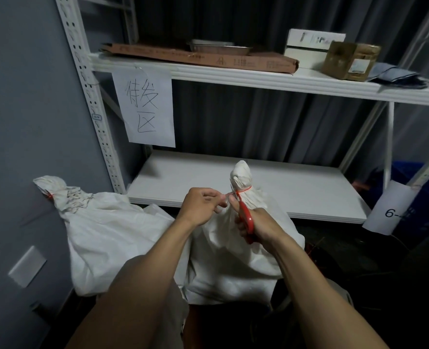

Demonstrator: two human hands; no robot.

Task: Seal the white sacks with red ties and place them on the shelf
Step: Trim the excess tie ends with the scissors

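Head view of sack sealing. The left hand (203,205), fingers curled, pinches the left end of the red tie (243,190), which is cinched round the neck of the white sack (233,260) just above both hands. The right hand (263,225) grips red-handled scissors (247,217), whose tip points up and meets the tie beside the left fingertips. The sack stands upright beneath the hands, in front of the lower shelf (296,192) and not on it. A 2nd white sack (107,235) lies well left of the left hand, its neck bound by a 2nd red tie (49,195). High above the hands, the upper shelf (233,76) carries flat cardboard (200,56), a metal tray (218,47), a white box (311,45) and a brown box (349,61); a handwritten paper sign (145,107) hangs from its front edge
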